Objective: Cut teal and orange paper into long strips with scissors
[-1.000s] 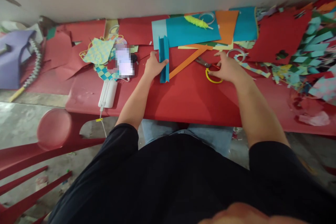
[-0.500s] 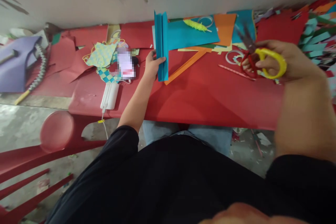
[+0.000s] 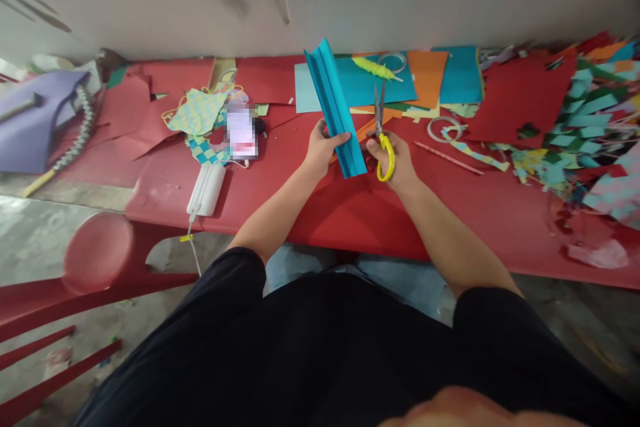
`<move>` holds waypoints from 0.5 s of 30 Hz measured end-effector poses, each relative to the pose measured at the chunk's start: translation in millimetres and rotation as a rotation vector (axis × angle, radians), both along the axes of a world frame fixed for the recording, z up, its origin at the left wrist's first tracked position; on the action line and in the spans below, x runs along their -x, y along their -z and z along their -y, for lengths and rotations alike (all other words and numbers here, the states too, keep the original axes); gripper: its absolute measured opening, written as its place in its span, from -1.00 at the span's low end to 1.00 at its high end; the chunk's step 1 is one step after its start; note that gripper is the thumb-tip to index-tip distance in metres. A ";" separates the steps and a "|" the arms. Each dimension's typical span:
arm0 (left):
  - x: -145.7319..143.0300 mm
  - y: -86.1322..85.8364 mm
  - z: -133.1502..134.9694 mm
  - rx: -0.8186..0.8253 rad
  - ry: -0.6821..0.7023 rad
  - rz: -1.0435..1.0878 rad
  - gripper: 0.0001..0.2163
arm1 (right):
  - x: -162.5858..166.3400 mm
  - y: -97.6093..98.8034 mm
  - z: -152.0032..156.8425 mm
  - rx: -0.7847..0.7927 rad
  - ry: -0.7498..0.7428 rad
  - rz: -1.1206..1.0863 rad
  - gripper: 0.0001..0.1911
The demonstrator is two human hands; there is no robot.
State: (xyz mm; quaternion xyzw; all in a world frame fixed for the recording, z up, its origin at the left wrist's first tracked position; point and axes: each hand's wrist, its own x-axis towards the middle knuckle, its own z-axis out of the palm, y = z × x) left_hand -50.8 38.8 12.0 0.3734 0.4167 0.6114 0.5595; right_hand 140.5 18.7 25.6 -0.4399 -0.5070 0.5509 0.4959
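My left hand (image 3: 321, 147) grips the lower end of a folded blue paper strip (image 3: 336, 107), which is lifted off the red table (image 3: 360, 207) and leans up and to the left. My right hand (image 3: 395, 159) is closed on scissors (image 3: 382, 133) with a yellow and red handle. Their blades point upward, just right of the paper's lower end. An orange paper strip (image 3: 370, 125) lies on the table behind both hands.
Blue and orange paper sheets (image 3: 430, 77) and a yellow-green paper piece (image 3: 373, 68) lie at the back. Tape rolls (image 3: 443, 127), red sheets (image 3: 520, 97) and paper scraps (image 3: 585, 127) fill the right. A phone (image 3: 241, 132), a white power bank (image 3: 206, 189) and woven paper (image 3: 197, 113) lie left. A red stool (image 3: 97, 253) stands lower left.
My right hand picked the scissors up from the table, swung them out to the right, then brought them in beside the paper. My left hand raised the blue strip and tilted it.
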 end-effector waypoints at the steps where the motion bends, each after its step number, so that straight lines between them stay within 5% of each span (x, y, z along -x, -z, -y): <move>1: -4.3 3.1 3.0 -0.012 0.013 -0.021 -0.27 | 0.2 4.0 3.3 -0.003 0.010 -0.004 -0.30; 15: -9.6 -4.6 6.8 -0.145 0.118 -0.118 -0.19 | -11.6 17.4 11.2 0.050 -0.037 -0.096 -0.27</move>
